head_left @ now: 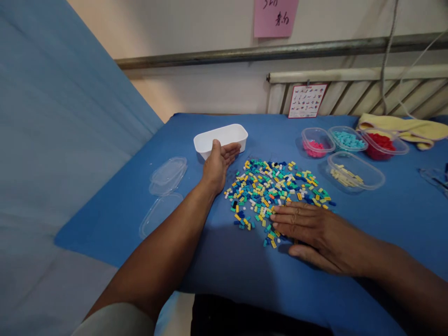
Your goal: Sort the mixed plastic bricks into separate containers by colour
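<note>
A wide spread of small plastic building bricks in yellow, teal, blue, green and white lies on the blue cloth. My right hand rests palm down at the near right of the spread, its fingers stretched out over some bricks. At the far left of the bricks, my left hand stands on its edge with straight fingers, palm turned toward them. Just behind it is a white plastic box, partly covered by the fingers. Neither hand is closed around anything.
Clear tubs hold pink bricks, light blue bricks, red bricks and cream bricks. Transparent lids lie at left. A yellow cloth sits at the back right. A picture card hangs from the radiator.
</note>
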`<action>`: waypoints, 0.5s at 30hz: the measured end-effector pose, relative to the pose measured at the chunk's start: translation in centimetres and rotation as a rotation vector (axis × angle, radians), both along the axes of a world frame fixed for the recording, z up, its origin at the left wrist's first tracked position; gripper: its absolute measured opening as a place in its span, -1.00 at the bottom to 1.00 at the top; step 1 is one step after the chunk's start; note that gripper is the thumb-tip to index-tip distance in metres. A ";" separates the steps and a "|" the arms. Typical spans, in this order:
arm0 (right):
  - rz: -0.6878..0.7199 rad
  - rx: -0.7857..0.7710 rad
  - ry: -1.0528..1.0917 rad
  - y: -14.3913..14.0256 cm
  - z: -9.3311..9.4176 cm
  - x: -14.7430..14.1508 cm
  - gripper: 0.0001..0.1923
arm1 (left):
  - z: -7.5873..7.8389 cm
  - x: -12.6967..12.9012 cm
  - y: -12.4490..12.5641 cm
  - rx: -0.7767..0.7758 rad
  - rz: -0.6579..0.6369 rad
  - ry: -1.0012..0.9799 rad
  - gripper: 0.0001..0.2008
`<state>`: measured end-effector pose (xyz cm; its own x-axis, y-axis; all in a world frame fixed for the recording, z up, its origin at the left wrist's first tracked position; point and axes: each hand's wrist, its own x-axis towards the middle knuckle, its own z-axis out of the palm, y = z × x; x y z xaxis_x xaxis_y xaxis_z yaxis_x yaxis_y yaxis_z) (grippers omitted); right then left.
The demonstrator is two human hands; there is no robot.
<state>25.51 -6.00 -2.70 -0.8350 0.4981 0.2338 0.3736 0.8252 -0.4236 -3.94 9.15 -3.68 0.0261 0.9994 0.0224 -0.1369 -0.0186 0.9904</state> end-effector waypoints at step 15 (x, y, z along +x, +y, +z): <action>-0.676 0.346 0.127 3.1 1.1 5.6 -0.52 | 0.1 0.2 -0.3 -0.063 -0.067 -0.052 -0.13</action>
<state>31.12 -2.92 -1.61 -0.3316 0.7715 0.5429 0.8093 0.5284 -0.2567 -3.70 8.90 -3.55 0.0937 0.9949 -0.0378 -0.1865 0.0549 0.9809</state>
